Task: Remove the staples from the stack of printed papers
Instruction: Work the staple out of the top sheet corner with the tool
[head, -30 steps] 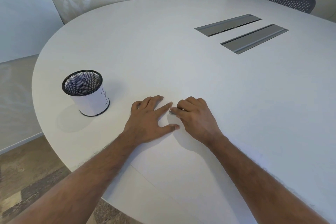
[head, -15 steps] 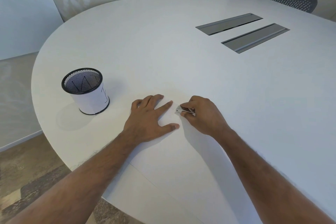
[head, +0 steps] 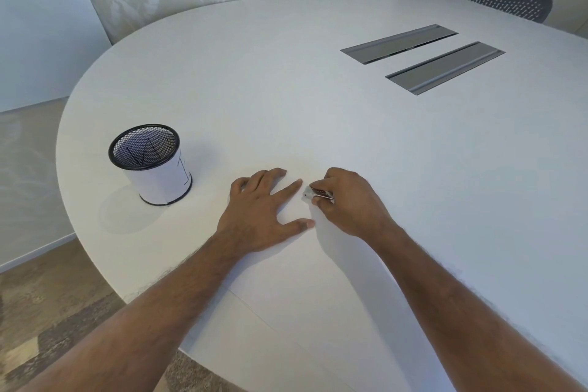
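A stack of white papers (head: 302,277) lies on the white table, its near edge overhanging the table's front. My left hand (head: 264,213) presses flat on the stack near its far end, fingers spread. Just to the right, my right hand (head: 346,204) pinches a small metal staple remover (head: 316,195), its tip against the paper beside my left forefinger. The staple itself is too small to see.
A black mesh pen cup (head: 152,164) wrapped in white paper stands to the left. Two grey cable hatches (head: 423,56) are set in the table (head: 318,99) at the far right. A dark mesh chair (head: 502,1) stands behind the table.
My right hand has drawn a little to the right, away from my left forefinger, and the staple remover has come into view between its fingers. My left hand has stayed pressed on the papers.
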Action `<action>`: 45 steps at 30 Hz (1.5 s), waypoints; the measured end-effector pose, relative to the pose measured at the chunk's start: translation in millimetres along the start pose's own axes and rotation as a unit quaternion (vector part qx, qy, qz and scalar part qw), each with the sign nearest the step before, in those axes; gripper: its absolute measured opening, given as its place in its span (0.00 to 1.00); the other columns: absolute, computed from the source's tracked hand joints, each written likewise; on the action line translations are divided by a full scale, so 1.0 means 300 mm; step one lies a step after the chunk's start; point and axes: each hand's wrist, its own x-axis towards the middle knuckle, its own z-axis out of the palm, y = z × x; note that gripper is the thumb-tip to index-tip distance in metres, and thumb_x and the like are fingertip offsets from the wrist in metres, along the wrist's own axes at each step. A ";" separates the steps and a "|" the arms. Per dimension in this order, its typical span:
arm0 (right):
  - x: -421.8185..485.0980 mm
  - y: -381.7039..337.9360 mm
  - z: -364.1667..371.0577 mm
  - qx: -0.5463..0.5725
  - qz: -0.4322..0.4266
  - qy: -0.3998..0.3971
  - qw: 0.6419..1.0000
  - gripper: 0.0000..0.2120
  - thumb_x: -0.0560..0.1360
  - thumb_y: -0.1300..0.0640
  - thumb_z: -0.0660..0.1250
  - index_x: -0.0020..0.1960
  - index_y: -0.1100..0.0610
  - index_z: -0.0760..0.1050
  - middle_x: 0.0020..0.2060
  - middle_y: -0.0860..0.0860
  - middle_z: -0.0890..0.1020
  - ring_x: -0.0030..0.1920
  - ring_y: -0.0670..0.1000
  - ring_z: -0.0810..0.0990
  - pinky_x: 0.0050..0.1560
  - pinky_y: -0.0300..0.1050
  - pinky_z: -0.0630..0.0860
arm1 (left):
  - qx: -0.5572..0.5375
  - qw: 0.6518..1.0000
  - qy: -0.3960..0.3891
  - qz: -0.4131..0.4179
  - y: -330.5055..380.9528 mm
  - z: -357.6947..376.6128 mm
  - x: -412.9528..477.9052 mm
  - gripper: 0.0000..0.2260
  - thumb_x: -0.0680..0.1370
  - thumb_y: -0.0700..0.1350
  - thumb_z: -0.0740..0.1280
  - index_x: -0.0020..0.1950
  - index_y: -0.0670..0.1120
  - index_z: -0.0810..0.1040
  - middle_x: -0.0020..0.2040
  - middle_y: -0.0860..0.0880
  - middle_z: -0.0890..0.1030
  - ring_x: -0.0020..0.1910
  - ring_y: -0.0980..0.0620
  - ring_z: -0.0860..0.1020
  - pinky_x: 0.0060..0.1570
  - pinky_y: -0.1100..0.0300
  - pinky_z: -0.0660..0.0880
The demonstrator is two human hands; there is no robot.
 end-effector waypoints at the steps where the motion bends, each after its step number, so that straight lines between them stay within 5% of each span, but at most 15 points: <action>1: 0.002 -0.002 0.003 -0.003 0.003 0.003 1.000 0.09 0.76 0.55 0.64 0.47 0.57 0.81 0.41 0.52 0.77 0.42 0.55 0.78 0.42 0.48 0.75 | 0.003 1.000 0.000 0.000 0.000 0.001 0.000 0.36 0.72 0.76 0.51 0.76 0.62 0.62 0.78 0.55 0.60 0.77 0.53 0.57 0.72 0.49 0.52; 8: 0.014 -0.017 0.021 0.001 0.017 0.006 1.000 0.10 0.77 0.55 0.63 0.46 0.61 0.79 0.41 0.53 0.77 0.42 0.55 0.77 0.42 0.51 0.76 | 0.008 1.000 0.004 0.000 -0.004 0.008 -0.001 0.36 0.72 0.76 0.52 0.76 0.62 0.62 0.78 0.55 0.60 0.76 0.53 0.58 0.72 0.50 0.51; 14: 0.019 0.000 0.032 0.083 0.068 -0.001 0.994 0.16 0.78 0.50 0.63 0.32 0.54 0.73 0.33 0.50 0.72 0.34 0.53 0.73 0.31 0.44 0.65 | 0.011 1.000 -0.001 0.001 -0.001 0.004 -0.001 0.35 0.72 0.75 0.51 0.77 0.62 0.61 0.78 0.55 0.59 0.77 0.53 0.57 0.73 0.49 0.52; 18: 0.025 0.009 0.032 0.144 0.094 -0.016 0.985 0.18 0.77 0.50 0.63 0.39 0.65 0.75 0.30 0.55 0.68 0.32 0.52 0.66 0.33 0.45 0.64 | 0.011 1.000 0.000 0.001 -0.001 0.004 -0.002 0.35 0.72 0.75 0.52 0.77 0.62 0.61 0.78 0.55 0.60 0.77 0.53 0.57 0.73 0.49 0.52; 23: 0.029 0.013 0.020 0.219 0.117 -0.019 0.969 0.23 0.77 0.51 0.66 0.33 0.67 0.69 0.24 0.49 0.60 0.26 0.49 0.57 0.26 0.39 0.56 | 0.013 1.000 -0.003 0.000 -0.001 0.004 -0.002 0.36 0.72 0.76 0.50 0.77 0.62 0.60 0.78 0.55 0.59 0.77 0.52 0.57 0.73 0.48 0.52; 30: 0.053 0.041 0.005 0.288 0.186 -0.008 0.939 0.24 0.75 0.51 0.69 0.29 0.65 0.65 0.21 0.50 0.60 0.22 0.51 0.58 0.27 0.39 0.58 | 0.008 1.000 -0.009 -0.001 0.000 0.000 -0.004 0.36 0.72 0.75 0.51 0.77 0.62 0.61 0.79 0.54 0.59 0.77 0.52 0.57 0.73 0.49 0.52; 35: 0.053 0.068 -0.013 0.351 0.200 -0.017 0.915 0.27 0.75 0.46 0.69 0.41 0.73 0.73 0.30 0.55 0.63 0.31 0.52 0.60 0.32 0.42 0.59 | 0.001 1.000 -0.003 -0.001 -0.002 -0.002 -0.003 0.36 0.72 0.76 0.51 0.76 0.62 0.63 0.78 0.54 0.61 0.76 0.52 0.58 0.73 0.48 0.52; 40: 0.000 0.112 -0.039 0.279 0.179 -0.008 0.943 0.25 0.71 0.42 0.71 0.30 0.55 0.62 0.25 0.49 0.64 0.25 0.50 0.62 0.28 0.40 0.60 | -0.047 0.998 0.023 -0.019 0.004 -0.001 -0.005 0.42 0.69 0.76 0.57 0.78 0.56 0.60 0.75 0.52 0.67 0.74 0.52 0.63 0.71 0.50 0.55; 45: -0.035 0.140 -0.029 0.209 0.178 -0.013 0.961 0.13 0.65 0.48 0.79 0.43 0.53 0.78 0.31 0.43 0.76 0.30 0.44 0.72 0.30 0.38 0.65 | 0.011 0.997 0.039 -0.058 0.025 -0.027 0.004 0.47 0.66 0.79 0.56 0.76 0.49 0.63 0.66 0.50 0.75 0.65 0.47 0.72 0.63 0.48 0.63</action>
